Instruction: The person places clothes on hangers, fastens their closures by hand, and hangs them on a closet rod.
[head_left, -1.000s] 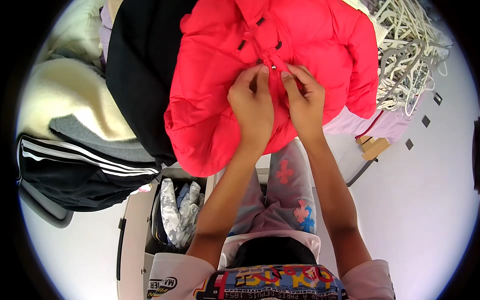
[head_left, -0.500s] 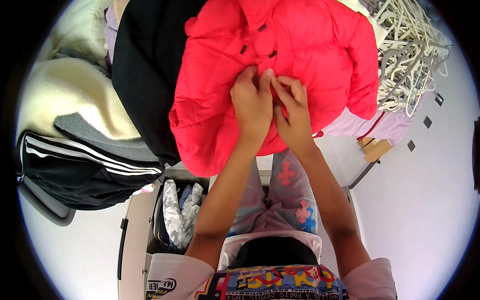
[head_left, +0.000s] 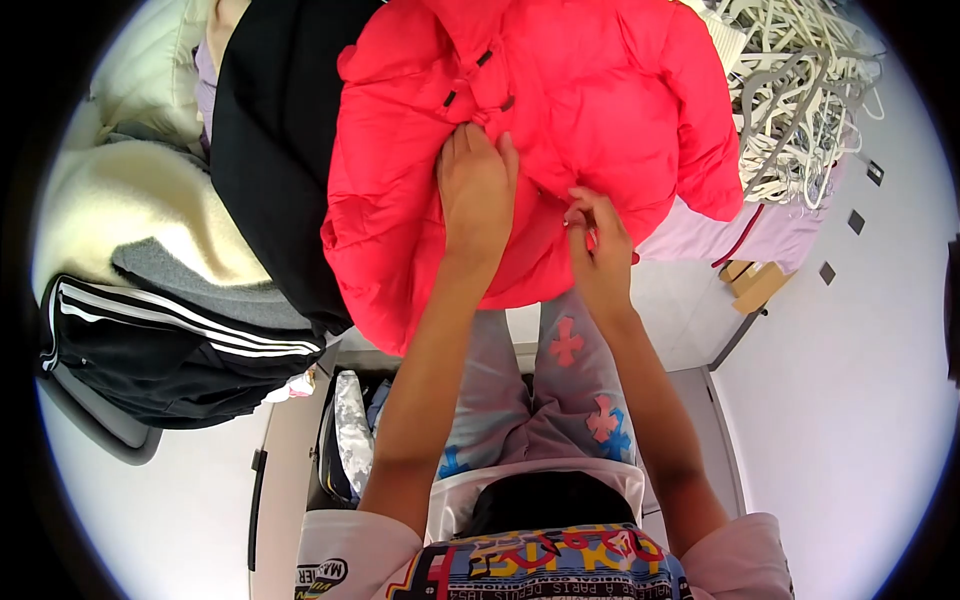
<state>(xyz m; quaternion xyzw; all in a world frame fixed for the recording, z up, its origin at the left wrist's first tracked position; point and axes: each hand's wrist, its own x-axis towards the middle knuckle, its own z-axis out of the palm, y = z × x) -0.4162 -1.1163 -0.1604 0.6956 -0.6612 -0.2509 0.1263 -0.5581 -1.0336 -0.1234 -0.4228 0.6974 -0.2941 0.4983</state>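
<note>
A bright red puffer jacket (head_left: 600, 110) lies in front of me, its front facing up, with small dark tabs near the collar. My left hand (head_left: 478, 200) rests on the jacket's front, its fingertips curled into the fabric just below the tabs. Lower and to the right, my right hand (head_left: 602, 250) has its fingers bent in a pinch at the jacket's front edge. Exactly what lies between those fingertips is too small to make out, though red fabric shows beside them.
Black cloth (head_left: 275, 150) lies left of the jacket, beside a cream fleece (head_left: 170, 200) and black striped clothing (head_left: 165, 360). A heap of white hangers (head_left: 790, 110) is at the upper right, above a cardboard piece (head_left: 755, 287). An open drawer (head_left: 350, 440) holds clothes below.
My hands were together at the jacket's front and are now apart. The right hand has moved down and right; the left has shifted slightly left. The view has shifted a little.
</note>
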